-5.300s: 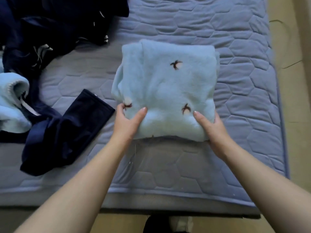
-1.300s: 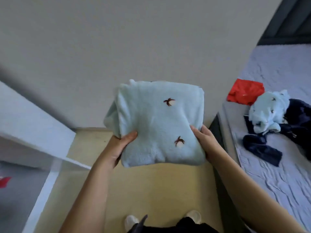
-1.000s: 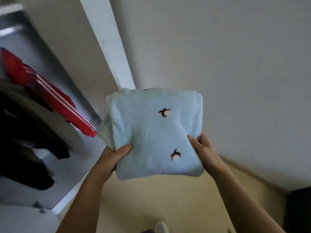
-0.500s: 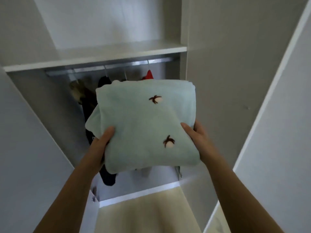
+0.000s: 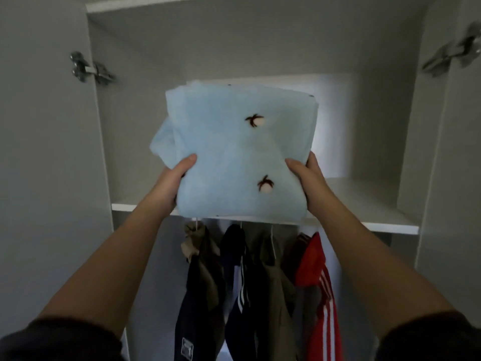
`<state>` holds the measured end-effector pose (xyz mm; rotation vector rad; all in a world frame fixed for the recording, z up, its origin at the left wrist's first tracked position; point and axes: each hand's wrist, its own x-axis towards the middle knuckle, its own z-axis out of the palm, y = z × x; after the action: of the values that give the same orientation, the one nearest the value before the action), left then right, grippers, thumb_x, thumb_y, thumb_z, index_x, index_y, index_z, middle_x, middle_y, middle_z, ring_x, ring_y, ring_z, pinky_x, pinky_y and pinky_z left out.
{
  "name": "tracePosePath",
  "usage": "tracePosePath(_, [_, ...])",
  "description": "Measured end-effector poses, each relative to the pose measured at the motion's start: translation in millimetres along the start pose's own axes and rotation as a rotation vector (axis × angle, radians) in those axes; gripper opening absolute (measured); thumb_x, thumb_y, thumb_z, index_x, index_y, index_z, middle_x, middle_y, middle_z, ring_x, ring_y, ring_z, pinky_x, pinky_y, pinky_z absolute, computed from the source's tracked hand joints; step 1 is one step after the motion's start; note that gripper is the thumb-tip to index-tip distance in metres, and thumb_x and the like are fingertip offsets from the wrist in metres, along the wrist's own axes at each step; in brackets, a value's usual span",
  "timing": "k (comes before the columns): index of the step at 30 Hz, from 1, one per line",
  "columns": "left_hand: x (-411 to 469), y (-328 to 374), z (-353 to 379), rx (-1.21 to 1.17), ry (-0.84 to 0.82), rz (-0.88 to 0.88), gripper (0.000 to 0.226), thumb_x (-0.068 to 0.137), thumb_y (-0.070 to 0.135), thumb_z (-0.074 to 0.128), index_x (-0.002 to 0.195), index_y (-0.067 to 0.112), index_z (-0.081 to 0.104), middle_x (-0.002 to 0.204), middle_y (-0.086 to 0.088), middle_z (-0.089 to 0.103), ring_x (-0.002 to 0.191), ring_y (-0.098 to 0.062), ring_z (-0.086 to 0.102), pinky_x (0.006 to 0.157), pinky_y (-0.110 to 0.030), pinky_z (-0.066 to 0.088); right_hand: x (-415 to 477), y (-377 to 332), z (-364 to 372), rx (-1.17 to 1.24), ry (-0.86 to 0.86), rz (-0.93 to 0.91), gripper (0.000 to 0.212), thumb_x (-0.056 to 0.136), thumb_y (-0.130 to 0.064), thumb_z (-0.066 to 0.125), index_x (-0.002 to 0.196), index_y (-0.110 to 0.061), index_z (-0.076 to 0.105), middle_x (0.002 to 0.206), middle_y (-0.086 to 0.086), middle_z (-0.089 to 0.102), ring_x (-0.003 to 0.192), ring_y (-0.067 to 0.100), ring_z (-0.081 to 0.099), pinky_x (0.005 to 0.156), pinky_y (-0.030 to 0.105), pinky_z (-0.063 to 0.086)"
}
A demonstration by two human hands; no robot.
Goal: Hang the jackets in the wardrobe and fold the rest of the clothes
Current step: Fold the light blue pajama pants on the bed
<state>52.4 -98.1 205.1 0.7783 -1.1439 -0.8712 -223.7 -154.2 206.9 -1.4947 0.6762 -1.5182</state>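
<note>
As folded blue fleece (image 5: pixel 234 157) hovers over wardrobe shelf (image 5: pixel 364 204) front, left hand (image 5: pixel 169 183) at 9 o'clock and right hand (image 5: pixel 309 183) at 3 clamp its sides, likely so folds hold; jackets (image 5: pixel 260 282) hang at 6.

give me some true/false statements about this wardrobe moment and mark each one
1. The left hand and right hand both hold the folded garment. True.
2. A red jacket with white stripes hangs below the shelf. True.
3. The doors are closed. False: they stand open, with a hinge showing on the inner side.
4. The garment is plain blue. False: it bears small dark-and-white motifs.
5. The red jacket hangs at the left end of the row. False: it is at the right end.
</note>
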Motion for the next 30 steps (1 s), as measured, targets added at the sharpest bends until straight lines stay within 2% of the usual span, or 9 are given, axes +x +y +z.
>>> tracePosePath(4, [68, -35, -23, 0.127, 0.023, -0.263, 0.043, 0.084, 0.038, 0.066, 0.121, 0.017, 0.060, 0.116, -0.010, 0.068, 0.093, -0.022, 0.069, 0.076, -0.036, 0.053, 54, 42, 16, -0.023, 0.015, 0.286, 0.063, 0.086, -0.023, 0.066, 0.140, -0.015, 0.035, 0.115, 0.006, 0.059, 0.092, 0.020, 0.063, 0.060, 0.029, 0.052])
tracePosePath(8, [93, -57, -46, 0.300, 0.138, -0.403, 0.034, 0.088, 0.031, 0.065, 0.114, 0.010, 0.060, 0.093, -0.013, 0.070, 0.067, -0.023, 0.071, 0.052, -0.030, 0.053, 68, 67, 20, -0.092, 0.014, 0.386, 0.042, 0.094, -0.020, 0.055, 0.133, -0.004, 0.048, 0.092, 0.007, 0.067, 0.068, 0.015, 0.067, 0.048, 0.021, 0.050])
tracePosePath(10, [95, -53, -54, 0.462, 0.065, -0.412, 0.043, 0.089, 0.039, 0.061, 0.120, 0.009, 0.058, 0.107, -0.016, 0.069, 0.083, -0.026, 0.069, 0.066, -0.033, 0.054, 67, 62, 19, -0.163, -0.032, 0.400, 0.042, 0.094, -0.022, 0.054, 0.134, -0.009, 0.048, 0.095, 0.005, 0.068, 0.075, 0.014, 0.068, 0.054, 0.022, 0.052])
tracePosePath(12, [94, -48, -60, 0.723, 0.034, -0.274, 0.060, 0.090, 0.047, 0.057, 0.131, 0.004, 0.048, 0.122, -0.017, 0.061, 0.099, -0.028, 0.063, 0.078, -0.034, 0.050, 62, 56, 17, -0.322, -0.070, 0.352, 0.052, 0.094, -0.033, 0.053, 0.143, -0.020, 0.038, 0.116, 0.000, 0.063, 0.094, 0.014, 0.064, 0.071, 0.027, 0.052])
tracePosePath(15, [78, -34, -56, 1.083, 0.023, 0.168, 0.084, 0.082, 0.064, 0.053, 0.145, 0.013, 0.029, 0.142, -0.009, 0.044, 0.124, -0.024, 0.047, 0.095, -0.033, 0.039, 43, 44, 13, -0.587, -0.082, 0.055, 0.059, 0.096, -0.049, 0.043, 0.149, -0.032, 0.024, 0.136, -0.014, 0.043, 0.108, -0.004, 0.052, 0.088, 0.011, 0.040])
tracePosePath(18, [59, -27, -41, 1.229, -0.360, 0.468, 0.091, 0.072, 0.081, 0.045, 0.145, 0.031, 0.028, 0.147, 0.014, 0.032, 0.134, -0.004, 0.029, 0.107, -0.022, 0.025, 22, 31, 14, -0.906, -0.272, -0.227, 0.077, 0.081, -0.065, 0.048, 0.148, -0.042, 0.018, 0.152, -0.022, 0.020, 0.134, -0.010, 0.023, 0.105, 0.004, 0.020])
tracePosePath(20, [61, -36, -33, 1.411, -0.492, 0.595, 0.097, 0.065, 0.082, 0.045, 0.147, 0.038, 0.017, 0.152, 0.019, 0.022, 0.139, -0.002, 0.021, 0.111, -0.023, 0.022, 20, 30, 17, -1.319, -0.406, -0.332, 0.086, 0.077, -0.071, 0.052, 0.146, -0.049, 0.006, 0.156, -0.021, 0.005, 0.140, -0.003, 0.013, 0.109, 0.012, 0.020])
tracePosePath(23, [81, -50, -30, 1.491, -0.521, 0.651, 0.098, 0.065, 0.076, 0.051, 0.148, 0.043, 0.011, 0.156, 0.015, 0.016, 0.139, -0.003, 0.021, 0.111, -0.025, 0.025, 31, 36, 27, -1.598, -0.468, -0.348, 0.091, 0.076, -0.069, 0.054, 0.145, -0.051, -0.004, 0.157, -0.017, 0.001, 0.136, 0.008, 0.027, 0.098, 0.026, 0.037])
tracePosePath(30, [161, -79, -63, 1.512, -0.554, 0.529, 0.101, 0.070, 0.060, 0.069, 0.149, 0.036, 0.011, 0.156, 0.010, 0.021, 0.140, -0.010, 0.025, 0.112, -0.028, 0.028, 101, 85, 67, -1.610, -0.482, -0.334, 0.091, 0.083, -0.059, 0.057, 0.150, -0.037, 0.000, 0.155, -0.003, 0.010, 0.133, 0.023, 0.032, 0.097, 0.037, 0.044])
